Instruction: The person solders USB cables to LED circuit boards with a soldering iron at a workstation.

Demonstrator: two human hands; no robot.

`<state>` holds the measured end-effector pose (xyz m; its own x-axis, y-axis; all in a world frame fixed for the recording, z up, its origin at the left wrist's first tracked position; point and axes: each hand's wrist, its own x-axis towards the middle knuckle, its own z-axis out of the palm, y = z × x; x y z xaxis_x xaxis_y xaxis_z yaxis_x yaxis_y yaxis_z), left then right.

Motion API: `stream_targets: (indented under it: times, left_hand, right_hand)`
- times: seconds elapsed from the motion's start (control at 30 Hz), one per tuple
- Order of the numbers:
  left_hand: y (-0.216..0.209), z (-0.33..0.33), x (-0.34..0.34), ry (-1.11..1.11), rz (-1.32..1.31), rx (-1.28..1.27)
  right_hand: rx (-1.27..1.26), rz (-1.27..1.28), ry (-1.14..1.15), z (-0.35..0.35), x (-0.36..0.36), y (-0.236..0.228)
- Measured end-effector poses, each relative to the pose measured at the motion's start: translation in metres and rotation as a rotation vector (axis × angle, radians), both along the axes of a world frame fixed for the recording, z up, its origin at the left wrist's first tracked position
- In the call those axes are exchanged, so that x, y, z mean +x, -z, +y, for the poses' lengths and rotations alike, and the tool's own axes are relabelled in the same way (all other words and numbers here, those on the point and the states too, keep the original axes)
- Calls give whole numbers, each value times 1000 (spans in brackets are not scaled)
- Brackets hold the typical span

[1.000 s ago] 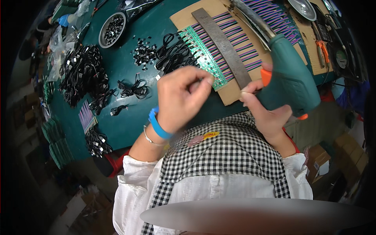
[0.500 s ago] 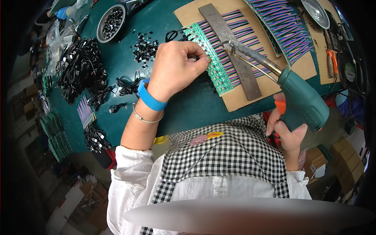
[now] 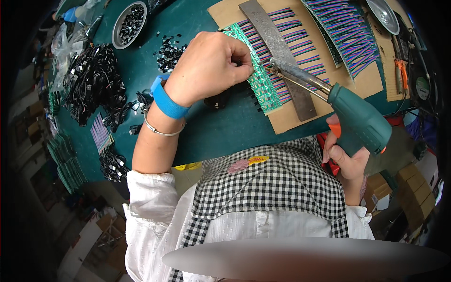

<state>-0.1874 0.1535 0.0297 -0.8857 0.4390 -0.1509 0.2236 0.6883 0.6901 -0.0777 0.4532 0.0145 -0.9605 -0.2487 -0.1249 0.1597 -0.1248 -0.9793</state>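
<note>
A strip of green circuit boards [image 3: 266,94] lies on brown cardboard, with rows of coloured wires running off its right side. My left hand [image 3: 209,66] is closed in a pinch at the strip's left edge; whatever its fingertips hold is hidden. In my right hand [image 3: 346,162] is a green soldering gun [image 3: 361,120] with an orange trigger, a finger resting at the trigger. The gun's metal tip points left, close to the boards near my left fingertips. A flat metal bar [image 3: 282,58] lies across the wires.
Left on the green table [image 3: 211,136] are a pile of black cables [image 3: 91,87], scattered small black parts [image 3: 169,54] and a metal bowl [image 3: 129,26] of such parts. More wired boards [image 3: 340,35] lie at the far right, near orange-handled pliers [image 3: 400,75] and a metal dish [image 3: 384,16].
My left hand and forearm have shifted left and slightly away, now covering the black cable seen by the strip's top end. The soldering gun's tip has come slightly nearer to me.
</note>
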Motion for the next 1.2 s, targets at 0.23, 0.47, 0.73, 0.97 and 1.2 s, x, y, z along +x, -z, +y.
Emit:
stream_targets:
  times: [0.23, 0.47, 0.73, 0.97, 1.2]
  left_hand:
    - [-6, 3, -7, 72, 61, -78]
    - [-6, 1, -13, 109, -12, -135]
    - [-6, -2, -16, 154, -11, -103]
    - [-7, 0, -17, 169, 26, -138]
    - [-6, 1, -20, 184, 43, -156]
  right_hand:
    - [-52, 6, -78, 5, -2, 2]
    - [-61, -7, -78, 5, -1, 3]
    - [-10, -6, -62, 4, 2, 9]
    - [-20, -39, -62, 4, 4, 9]
    - [-12, -53, -66, 5, 5, 11]
